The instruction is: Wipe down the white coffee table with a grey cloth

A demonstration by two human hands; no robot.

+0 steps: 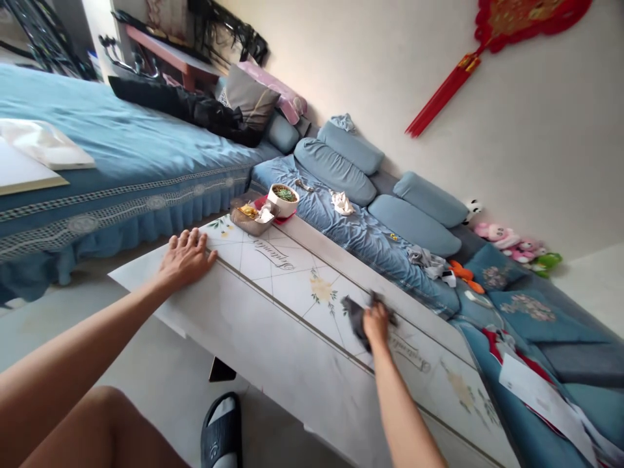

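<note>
L hand (185, 259): palm down on the near edge of the tabletop, fingers spread, open, holding nothing. R hand (375, 324): curled closed on a dark grey cloth (357, 318), which is bunched under the fingers & pressed on the top of a white marble-look table (287, 292) w/ floral prints & script lettering. Cloth is mid-table, well apart from the L hand.

At the table's far end: a shallow dish of food scraps (248, 220) just beside a white pot w/ a succulent (283, 198), both by a red mat (277, 221). Past the table, a blue sofa (336, 224) w/ long cushions (414, 224), crumpled white tissue (342, 203) & plush toys (507, 240). Opposite, a bed w/ blue cover (121, 156). Below, a dark slide sandal (221, 432) on the person's foot.
</note>
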